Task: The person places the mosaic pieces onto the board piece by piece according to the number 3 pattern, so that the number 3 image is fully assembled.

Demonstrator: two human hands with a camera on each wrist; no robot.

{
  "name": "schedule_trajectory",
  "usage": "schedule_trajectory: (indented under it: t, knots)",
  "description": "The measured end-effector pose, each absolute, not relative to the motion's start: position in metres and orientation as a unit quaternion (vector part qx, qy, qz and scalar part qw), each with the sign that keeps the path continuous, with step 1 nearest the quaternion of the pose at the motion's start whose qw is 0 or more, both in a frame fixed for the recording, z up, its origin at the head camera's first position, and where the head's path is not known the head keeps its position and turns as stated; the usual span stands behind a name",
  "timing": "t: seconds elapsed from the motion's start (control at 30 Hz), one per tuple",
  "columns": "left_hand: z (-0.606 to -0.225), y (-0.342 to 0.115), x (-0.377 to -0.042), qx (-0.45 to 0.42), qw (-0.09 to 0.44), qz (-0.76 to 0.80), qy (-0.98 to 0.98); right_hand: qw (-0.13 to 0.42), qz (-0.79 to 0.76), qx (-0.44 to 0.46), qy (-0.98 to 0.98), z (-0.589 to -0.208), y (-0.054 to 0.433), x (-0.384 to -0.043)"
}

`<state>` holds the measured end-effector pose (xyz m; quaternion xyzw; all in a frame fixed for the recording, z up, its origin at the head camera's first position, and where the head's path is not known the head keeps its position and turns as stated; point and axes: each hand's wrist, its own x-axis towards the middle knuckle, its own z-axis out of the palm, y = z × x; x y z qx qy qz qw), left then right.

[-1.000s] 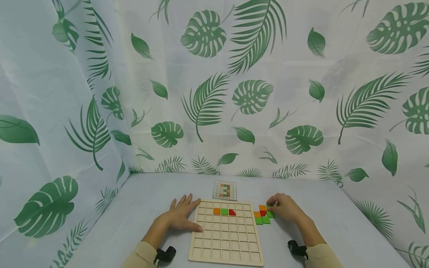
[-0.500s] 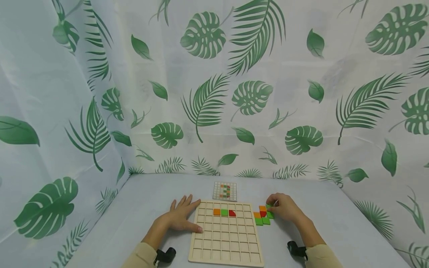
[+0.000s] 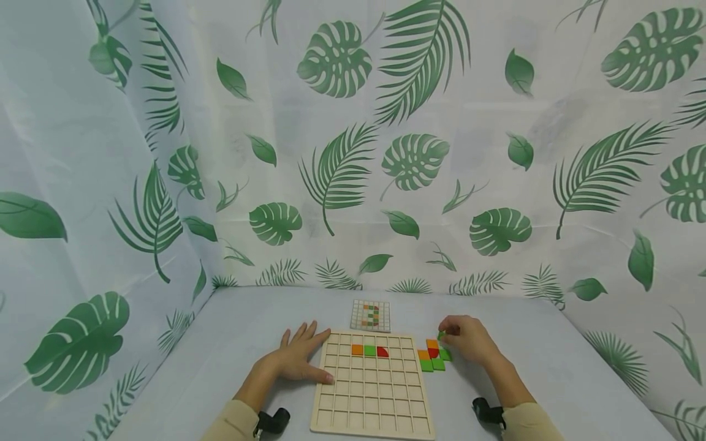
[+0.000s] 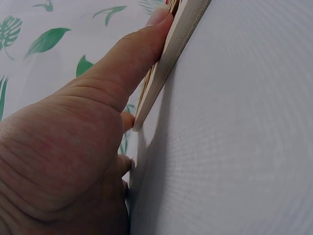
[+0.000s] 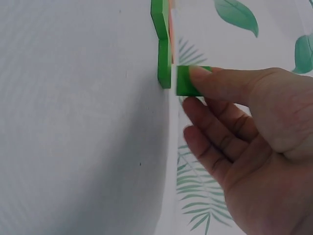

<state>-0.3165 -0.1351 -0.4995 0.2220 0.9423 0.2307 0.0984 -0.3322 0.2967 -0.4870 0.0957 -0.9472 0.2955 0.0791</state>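
My right hand (image 3: 469,338) pinches a green square tile (image 5: 186,82) between thumb and fingers, lifted off the table beside the loose tiles. Spread over the left edge of the wooden grid board (image 3: 361,404) is my left hand (image 3: 295,355), its thumb (image 4: 139,56) lying on the rim and its fingers straight near the far corner. One row of the board holds an orange tile (image 3: 358,350), a green tile (image 3: 370,350) and a red tile (image 3: 382,351) with a rounded edge.
Right of the board lie several loose tiles, among them a green one (image 3: 426,365), an orange one (image 3: 432,344) and a red one (image 3: 432,353). A small pattern card (image 3: 358,315) lies beyond the board. Leaf-printed curtains (image 3: 342,257) stand behind and left of the table.
The right hand has lifted the green tile off the table, raising it slightly from the loose tiles. The left hand stays on the board.
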Motion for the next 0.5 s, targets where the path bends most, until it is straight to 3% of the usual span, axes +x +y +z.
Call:
schedule_trajectory:
  t: [0.17,0.5]
  knots:
    - [-0.5,-0.135,-0.317,0.222,0.099,0.231,0.942,0.105,0.306,0.115,-0.939,-0.487,0.291,-0.334]
    - [-0.501,-0.135,-0.318,0.215,0.103,0.231,0.944,0.106,0.323,0.141,-0.93,-0.488,0.28,-0.334]
